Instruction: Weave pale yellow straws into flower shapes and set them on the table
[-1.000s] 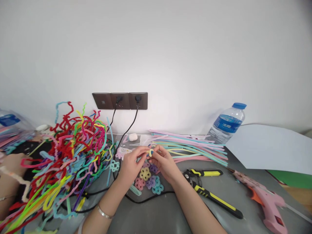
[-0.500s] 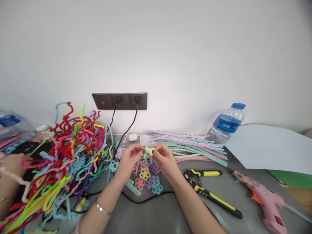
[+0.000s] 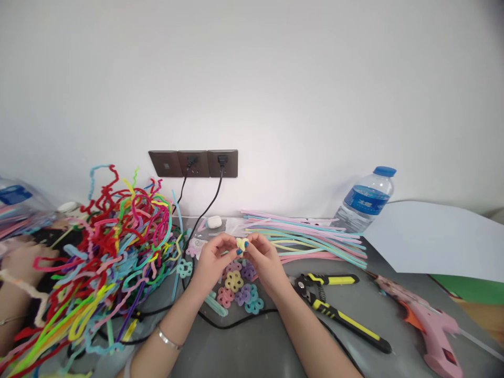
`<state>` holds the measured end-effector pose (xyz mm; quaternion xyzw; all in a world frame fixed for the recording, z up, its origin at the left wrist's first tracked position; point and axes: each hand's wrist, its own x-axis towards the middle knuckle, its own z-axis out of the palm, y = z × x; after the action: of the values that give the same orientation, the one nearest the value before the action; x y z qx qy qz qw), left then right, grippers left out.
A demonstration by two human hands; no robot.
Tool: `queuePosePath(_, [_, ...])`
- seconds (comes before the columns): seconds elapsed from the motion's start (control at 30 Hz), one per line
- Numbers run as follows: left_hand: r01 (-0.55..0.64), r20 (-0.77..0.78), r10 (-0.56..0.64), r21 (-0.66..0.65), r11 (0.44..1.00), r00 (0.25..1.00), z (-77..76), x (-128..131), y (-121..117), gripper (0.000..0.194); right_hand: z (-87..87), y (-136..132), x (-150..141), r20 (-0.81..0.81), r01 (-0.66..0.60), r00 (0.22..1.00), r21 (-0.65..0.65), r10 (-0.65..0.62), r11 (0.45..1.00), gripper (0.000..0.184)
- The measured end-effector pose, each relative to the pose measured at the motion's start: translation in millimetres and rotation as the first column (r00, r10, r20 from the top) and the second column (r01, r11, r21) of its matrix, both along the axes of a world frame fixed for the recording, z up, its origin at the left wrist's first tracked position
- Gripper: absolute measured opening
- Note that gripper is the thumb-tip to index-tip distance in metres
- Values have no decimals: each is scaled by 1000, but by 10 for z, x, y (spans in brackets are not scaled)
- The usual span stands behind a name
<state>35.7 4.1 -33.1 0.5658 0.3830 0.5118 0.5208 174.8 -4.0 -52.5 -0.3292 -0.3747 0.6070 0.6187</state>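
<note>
- L hand (image 3: 210, 265) & R hand (image 3: 270, 262) both closed in a pinch on yellow fuzzy piece (image 3: 241, 243), btwn the fingertips; neither nearer.
- Piece looks compact; long axis too small to tell.
- Fuzzy flowers (image 3: 233, 282) just below grip in view, on tabletop (image 3: 244, 349).
- Pliers (image 3: 346, 319) lie R of R hand, apart.
- Vs. prev frame: piece looks narrower side to side, L thumb lower; flowers, pliers approx. same.

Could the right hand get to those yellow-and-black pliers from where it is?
Probably yes: the pliers lie on the table beside the right forearm, with nothing on their handles. But the right hand is pinching a small yellow piece with the left hand, so it would likely need to let go first.
</note>
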Motion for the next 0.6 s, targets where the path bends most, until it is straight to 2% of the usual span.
queuePosePath(0.17, [-23, -69, 27, 60, 998, 997, -13, -34, 1, 11, -3, -2, 2, 66, 1, 998, 34, -3, 999, 24])
queuePosePath(0.37, [58, -112, -54, 33, 998, 992, -27, -91, 17, 16, 6, 1, 34, 68, -80, 995, 71, 75, 994, 22])
queuePosePath(0.6, [20, -121, -3, 133, 991, 993, 9, -103, 27, 19, 12, -5, 23, 127, -21, 992, 114, 7, 993, 22])
